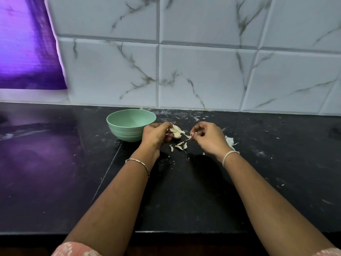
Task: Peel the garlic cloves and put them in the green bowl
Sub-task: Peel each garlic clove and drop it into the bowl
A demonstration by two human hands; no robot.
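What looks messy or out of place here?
Thin white papery garlic skins lie scattered on the black stone counter beside the right hand, and small loose garlic cloves lie between it and the left hand.

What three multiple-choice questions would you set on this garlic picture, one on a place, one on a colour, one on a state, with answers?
1. Where is the bowl? A: just left of the left hand. B: on a shelf. C: on the floor.
2. What colour is the counter? A: white. B: red. C: black.
3. What is the left hand doing? A: lying flat. B: holding garlic. C: gripping a knife.
Answers: 1 A, its wall sits right beside that hand; 2 C, the surface round the bowl is black; 3 B, the hand curls round the pale garlic.
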